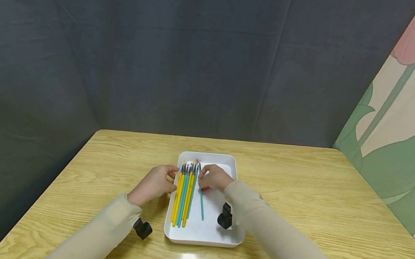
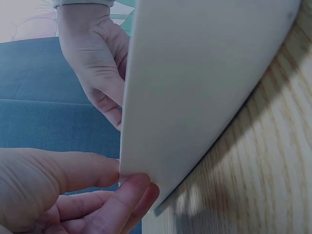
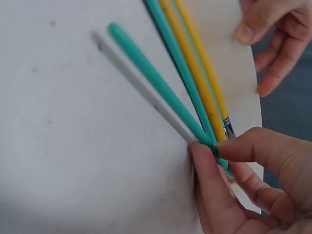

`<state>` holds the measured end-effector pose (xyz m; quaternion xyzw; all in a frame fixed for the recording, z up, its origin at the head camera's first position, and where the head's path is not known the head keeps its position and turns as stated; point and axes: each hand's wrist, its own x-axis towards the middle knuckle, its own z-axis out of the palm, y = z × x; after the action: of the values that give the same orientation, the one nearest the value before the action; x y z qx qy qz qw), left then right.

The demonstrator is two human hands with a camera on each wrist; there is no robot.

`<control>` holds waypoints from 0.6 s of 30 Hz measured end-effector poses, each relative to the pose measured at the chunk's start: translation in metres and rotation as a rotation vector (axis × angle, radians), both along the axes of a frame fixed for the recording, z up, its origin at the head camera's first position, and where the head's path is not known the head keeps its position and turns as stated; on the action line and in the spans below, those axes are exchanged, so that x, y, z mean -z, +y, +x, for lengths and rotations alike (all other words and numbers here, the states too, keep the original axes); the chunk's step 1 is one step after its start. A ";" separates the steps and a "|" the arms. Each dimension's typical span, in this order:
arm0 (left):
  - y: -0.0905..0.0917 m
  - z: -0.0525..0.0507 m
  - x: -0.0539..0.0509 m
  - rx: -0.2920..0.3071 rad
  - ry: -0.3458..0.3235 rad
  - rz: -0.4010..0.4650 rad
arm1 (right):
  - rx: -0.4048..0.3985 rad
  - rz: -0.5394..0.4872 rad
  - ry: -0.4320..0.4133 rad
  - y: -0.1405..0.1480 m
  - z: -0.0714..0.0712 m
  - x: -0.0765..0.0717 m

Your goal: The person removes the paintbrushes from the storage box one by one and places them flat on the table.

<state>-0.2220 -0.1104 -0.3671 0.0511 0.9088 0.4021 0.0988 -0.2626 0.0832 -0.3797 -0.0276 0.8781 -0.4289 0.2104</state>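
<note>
Fingers on the left hand (image 1: 156, 183) look curled over the tray's left edge from where I'm standing, thumb on the inside and fingertips against the outer wall. Sleeve's pale, with a little black camera (image 1: 142, 229) hanging at the wrist. Next over is the white tray (image 1: 203, 234) itself, sitting on the wood-grain worktop (image 1: 298, 185), dark cloth (image 1: 197, 72) behind. Along its left side there's a bunch of yellow and turquoise paintbrushes (image 1: 183, 196), packed close, bristles pointing away from the person. Just right of those, one thin turquoise brush (image 1: 202, 208) is over the tray, its handle slanting back toward the person and its shadow right beside it on the tray floor. The right hand (image 1: 217, 178) has that one clamped between thumb and fingers. Way off to the right, there's a big pink flower print (image 1: 391, 160), green leaves and all.
</note>
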 end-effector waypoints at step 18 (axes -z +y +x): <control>0.001 0.003 0.001 -0.007 -0.002 0.024 | -0.061 -0.525 -0.100 0.072 0.013 -0.052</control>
<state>-0.2189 -0.1092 -0.3680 0.0487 0.9040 0.4134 0.0976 -0.2494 0.1547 -0.3274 -0.0864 0.7241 -0.6362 0.2519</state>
